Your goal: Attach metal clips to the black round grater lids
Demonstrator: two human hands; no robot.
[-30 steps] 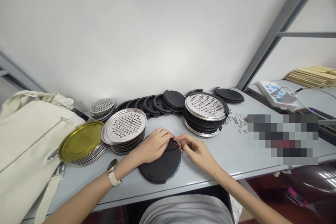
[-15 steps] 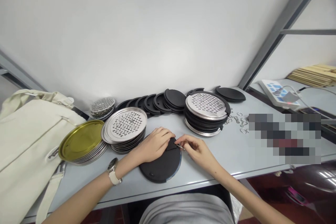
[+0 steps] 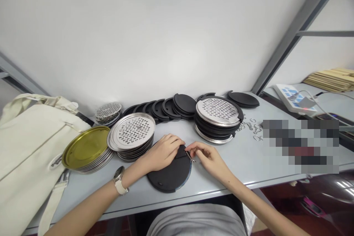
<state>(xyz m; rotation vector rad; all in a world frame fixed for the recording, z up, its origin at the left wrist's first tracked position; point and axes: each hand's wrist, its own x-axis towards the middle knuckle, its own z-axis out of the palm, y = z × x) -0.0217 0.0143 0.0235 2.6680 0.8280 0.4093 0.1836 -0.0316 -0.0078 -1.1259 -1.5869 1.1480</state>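
A round black disc (image 3: 169,175) lies flat on the grey table (image 3: 240,162) near its front edge. My left hand (image 3: 162,152), a watch on its wrist, presses down on the disc's far rim with curled fingers. My right hand (image 3: 206,155) pinches a small metal ring clip (image 3: 190,156) against the disc's right far edge. Both hands meet at that edge.
Stacks of gold lids (image 3: 85,149), perforated steel plates (image 3: 132,131) and black discs topped by a steel plate (image 3: 218,113) stand behind. More black discs (image 3: 168,107) line the wall. Loose metal rings (image 3: 254,128) lie right. A cream bag (image 3: 24,147) sits left.
My right hand's fingers have shifted slightly on the small clip at the disc's edge. The left hand and disc stay put.
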